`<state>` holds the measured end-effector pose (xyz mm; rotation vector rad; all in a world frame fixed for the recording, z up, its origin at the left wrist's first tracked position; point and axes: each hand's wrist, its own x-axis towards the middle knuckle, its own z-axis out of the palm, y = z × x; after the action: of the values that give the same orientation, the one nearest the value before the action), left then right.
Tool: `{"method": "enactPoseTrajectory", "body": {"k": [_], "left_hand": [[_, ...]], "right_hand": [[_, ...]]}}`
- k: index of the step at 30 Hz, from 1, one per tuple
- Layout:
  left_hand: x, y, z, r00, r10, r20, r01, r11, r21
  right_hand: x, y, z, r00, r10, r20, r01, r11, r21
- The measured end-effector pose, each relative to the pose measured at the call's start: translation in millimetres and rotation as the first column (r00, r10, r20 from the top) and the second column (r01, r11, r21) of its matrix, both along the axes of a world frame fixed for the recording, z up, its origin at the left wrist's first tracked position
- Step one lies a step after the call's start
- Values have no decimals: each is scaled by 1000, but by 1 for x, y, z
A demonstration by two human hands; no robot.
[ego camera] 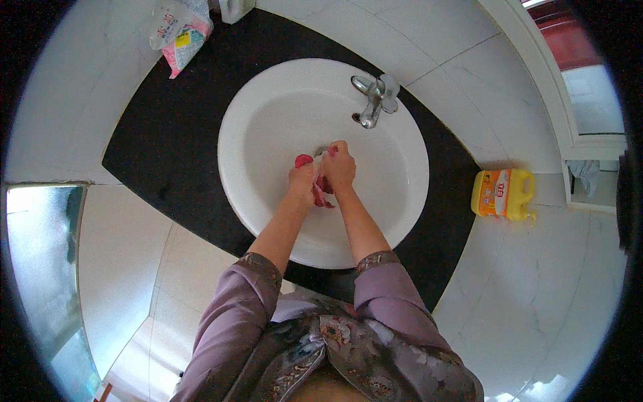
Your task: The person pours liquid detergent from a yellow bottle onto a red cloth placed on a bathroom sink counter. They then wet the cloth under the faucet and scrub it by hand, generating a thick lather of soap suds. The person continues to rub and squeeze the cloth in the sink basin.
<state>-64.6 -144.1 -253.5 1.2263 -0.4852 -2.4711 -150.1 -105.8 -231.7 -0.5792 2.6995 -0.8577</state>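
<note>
Both hands are close together over the middle of a white oval washbasin (271, 120). My left hand (302, 180) is closed around one end of a wet pinkish-red cloth (319, 195), with a red bulge of it showing above the fist. The other end is gripped by my right hand (339, 166), where a bit of red shows between the fingers. Twisted folds hang between the two fists. Just beyond them, the metal drain (321, 151) is partly covered by the hands. A chrome faucet (372, 103) stands at the basin's far right rim; no water stream shows.
The basin is set in a black countertop (186, 130) between tiled walls. A pink and white plastic bag (183, 37) lies at the far left corner, beside a whitish container (236, 9). To the right is a yellow jug (504, 195) with an orange label. A white-framed window (567, 125) is at upper right.
</note>
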Motion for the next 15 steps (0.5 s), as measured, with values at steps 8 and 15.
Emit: {"method": "enactPoseTrajectory", "body": {"k": [8,15], "left_hand": [[5,-16,-29,934,-151,324,234,943,-236],[10,1,76,981,6,-196,22,990,141]], "right_hand": [[43,10,15,995,89,-45,-91,995,-44],[-40,24,7,834,43,550,226,883,-412]]}}
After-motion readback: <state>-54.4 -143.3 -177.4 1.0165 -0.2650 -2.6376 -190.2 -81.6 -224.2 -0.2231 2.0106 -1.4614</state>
